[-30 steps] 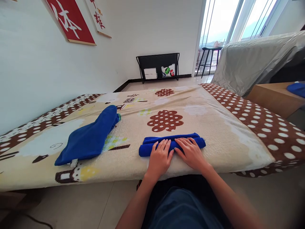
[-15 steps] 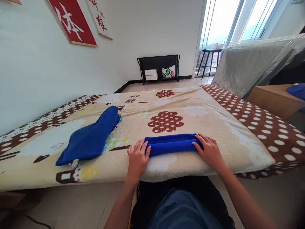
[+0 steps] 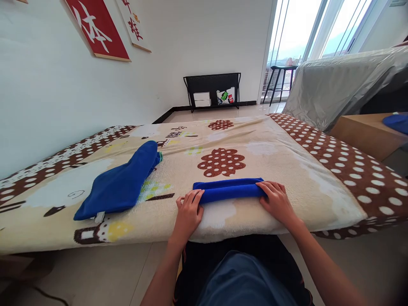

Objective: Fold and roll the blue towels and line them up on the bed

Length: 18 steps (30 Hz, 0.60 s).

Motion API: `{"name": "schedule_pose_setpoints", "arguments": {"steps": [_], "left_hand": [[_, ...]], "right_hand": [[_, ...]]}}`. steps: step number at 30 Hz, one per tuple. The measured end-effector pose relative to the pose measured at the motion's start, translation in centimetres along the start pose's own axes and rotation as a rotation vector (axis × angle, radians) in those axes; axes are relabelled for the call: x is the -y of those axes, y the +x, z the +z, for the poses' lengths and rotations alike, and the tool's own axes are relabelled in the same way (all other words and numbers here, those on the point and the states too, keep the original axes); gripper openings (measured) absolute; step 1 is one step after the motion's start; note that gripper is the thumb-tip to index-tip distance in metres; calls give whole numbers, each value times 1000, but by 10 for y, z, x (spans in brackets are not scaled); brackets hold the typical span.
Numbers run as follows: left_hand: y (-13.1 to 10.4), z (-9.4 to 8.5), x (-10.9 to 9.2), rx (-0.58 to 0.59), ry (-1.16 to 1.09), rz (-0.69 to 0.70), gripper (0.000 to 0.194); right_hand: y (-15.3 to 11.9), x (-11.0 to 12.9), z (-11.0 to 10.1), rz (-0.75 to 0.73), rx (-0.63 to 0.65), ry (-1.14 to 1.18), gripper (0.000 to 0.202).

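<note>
A long blue folded cloth [image 3: 232, 193] lies in front of me on the cream patterned blanket [image 3: 287, 161]. Its near part forms a raised, rounded fold, with a flatter strip behind it. My left hand [image 3: 190, 210] grips the left end, fingers over the top and thumb low at the near side. At the right end, my right hand [image 3: 276, 202] holds the cloth the same way, its thumb partly underneath. Farther left rests a second blue cloth piece [image 3: 119, 185], loosely bunched, with a white tag at its near edge and a bit of green trim.
The blanket has a brown border with white dots [image 3: 344, 170] and drapes over the near edge. Beyond stands a low black rack [image 3: 212, 80]. To the right are a cardboard box [image 3: 360, 131], a plastic-covered piece of furniture [image 3: 331, 85] and a black stool [image 3: 283, 68].
The near edge of the folded cloth has turned up and away from me, making the strip narrower. Both hands have changed from lying along its ends to curling round the near fold.
</note>
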<state>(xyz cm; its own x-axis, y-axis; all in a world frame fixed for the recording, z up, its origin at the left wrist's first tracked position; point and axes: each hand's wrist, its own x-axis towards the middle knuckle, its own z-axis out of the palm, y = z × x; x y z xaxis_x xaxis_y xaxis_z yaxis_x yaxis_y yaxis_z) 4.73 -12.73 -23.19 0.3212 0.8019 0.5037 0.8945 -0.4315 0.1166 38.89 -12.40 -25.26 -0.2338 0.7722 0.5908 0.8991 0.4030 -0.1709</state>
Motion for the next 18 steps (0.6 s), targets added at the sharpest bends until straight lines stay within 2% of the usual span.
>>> {"name": "schedule_pose_setpoints", "arguments": {"steps": [4, 7, 10, 12, 14, 18], "left_hand": [[4, -11, 0, 8, -39, -29, 43], [1, -25, 0, 47, -92, -52, 36], [4, -33, -2, 88, -53, -99, 32], [10, -31, -8, 57, 28, -140, 34], [17, -23, -19, 34, 68, -118, 41], [26, 0, -48, 116, 7, 121, 53]], "right_hand": [[2, 7, -9, 22, 2, 59, 40], [1, 12, -23, 24, 86, 132, 36], [5, 18, -29, 59, 147, 100, 32], [10, 25, -26, 99, 115, 35, 36], [16, 38, -18, 92, 83, 6, 43], [25, 72, 1, -98, 163, 72, 55]]}}
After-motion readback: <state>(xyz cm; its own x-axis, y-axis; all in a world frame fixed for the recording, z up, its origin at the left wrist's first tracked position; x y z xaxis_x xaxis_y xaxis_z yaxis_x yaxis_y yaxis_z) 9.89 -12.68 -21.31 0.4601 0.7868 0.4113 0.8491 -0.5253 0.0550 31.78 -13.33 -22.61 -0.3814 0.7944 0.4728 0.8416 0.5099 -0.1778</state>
